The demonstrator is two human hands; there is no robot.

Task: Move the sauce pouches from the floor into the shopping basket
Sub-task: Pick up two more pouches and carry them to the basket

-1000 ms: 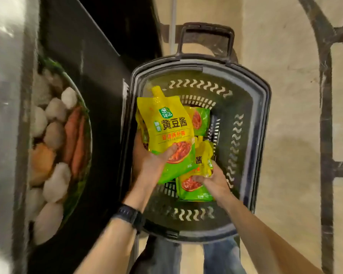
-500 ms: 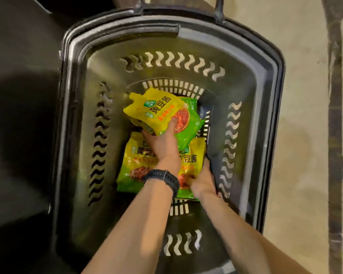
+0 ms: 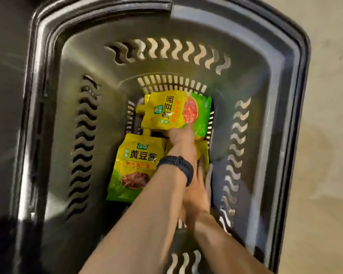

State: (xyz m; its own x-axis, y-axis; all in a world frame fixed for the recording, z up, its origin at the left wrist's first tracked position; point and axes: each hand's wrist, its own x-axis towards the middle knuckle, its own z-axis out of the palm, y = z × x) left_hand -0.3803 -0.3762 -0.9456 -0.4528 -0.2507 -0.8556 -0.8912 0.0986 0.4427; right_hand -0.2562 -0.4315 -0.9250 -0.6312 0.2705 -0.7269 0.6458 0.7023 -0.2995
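A dark grey shopping basket (image 3: 285, 62) fills the view, and both my arms reach down into it. My left hand (image 3: 179, 134), with a black watch on the wrist, grips the near edge of a yellow-green sauce pouch (image 3: 174, 109) lying sideways at the far end of the basket floor. A second pouch (image 3: 134, 167) lies flat at the near left with its spout pointing away. A third pouch (image 3: 203, 153) is mostly hidden under my arms at the right. My right hand (image 3: 199, 191) is blurred, with straight fingers beside that third pouch, close to the basket's right wall.
Beige floor (image 3: 329, 155) runs along the right of the basket. A dark cabinet surface (image 3: 2, 95) stands close against its left side. The basket walls have wavy slots, and the bottom is slatted.
The camera has dropped closer into the basket. My left hand has pushed its pouch toward the far end and turned it sideways. My right hand's fingers have straightened beside the right pouch.
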